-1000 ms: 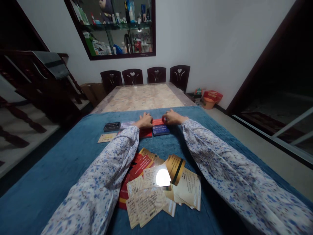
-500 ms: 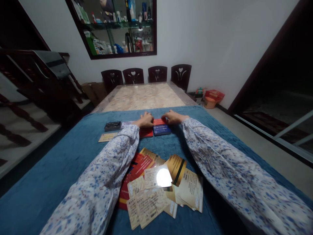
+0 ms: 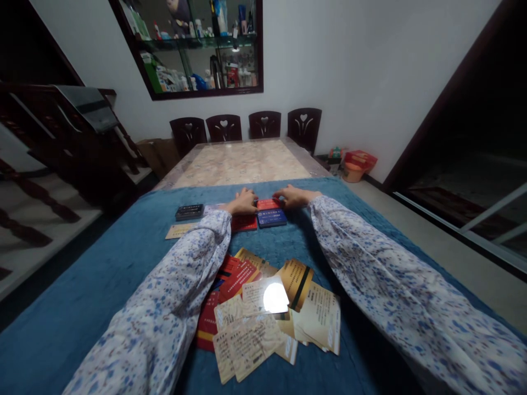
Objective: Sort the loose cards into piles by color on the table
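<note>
Both hands reach to the far part of the blue cloth, one at each end of a stack of red cards (image 3: 268,204). My left hand (image 3: 242,203) has curled fingers at the stack's left end, while my right hand (image 3: 294,196) bends its fingers onto the right end. Just in front is a stack of blue cards (image 3: 272,218), and another red stack (image 3: 245,223) lies partly beneath my left hand. Farther left are a stack of black cards (image 3: 189,212) and a beige card (image 3: 180,230). Between my forearms spreads a loose pile of beige, gold and red cards (image 3: 255,345).
The blue cloth (image 3: 102,285) covers the near part of a long table with a marbled top (image 3: 242,159). Dark chairs (image 3: 265,125) stand at its far end. A glass-shelved cabinet (image 3: 197,41) is set in the wall. An orange bucket (image 3: 353,173) sits on the floor at right.
Hardly anything differs. Both hands stay at the red stack, with only slight finger movement, and the whole view has shifted a little.
</note>
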Motion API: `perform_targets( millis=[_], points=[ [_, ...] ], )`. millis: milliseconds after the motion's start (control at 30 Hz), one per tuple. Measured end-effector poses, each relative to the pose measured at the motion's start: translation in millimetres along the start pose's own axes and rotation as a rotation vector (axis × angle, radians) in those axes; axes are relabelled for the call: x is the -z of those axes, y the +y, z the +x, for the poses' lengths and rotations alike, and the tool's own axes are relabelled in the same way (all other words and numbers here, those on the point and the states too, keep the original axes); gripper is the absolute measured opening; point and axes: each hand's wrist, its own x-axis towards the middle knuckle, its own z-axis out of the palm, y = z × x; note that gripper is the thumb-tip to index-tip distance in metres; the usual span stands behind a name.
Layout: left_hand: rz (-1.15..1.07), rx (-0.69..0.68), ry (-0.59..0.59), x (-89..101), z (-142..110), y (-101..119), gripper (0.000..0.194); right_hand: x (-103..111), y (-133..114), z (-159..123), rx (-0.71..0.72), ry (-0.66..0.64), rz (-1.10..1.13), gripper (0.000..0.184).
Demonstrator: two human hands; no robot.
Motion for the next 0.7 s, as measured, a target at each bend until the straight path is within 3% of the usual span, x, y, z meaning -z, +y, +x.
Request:
perform_targets(
  millis=[400, 700],
  points=[
    [-0.02, -0.045, 0.16, -5.3, -10, -7, 0.04, 6, -2, -15, 0.05, 0.134, -0.014, 0.052],
    [-0.063, -0.105, 0.284, -6.3, -34, -14, 0.037, -2, -9, -29, 0.159, 0.261, -0.007, 0.035]
  ],
)
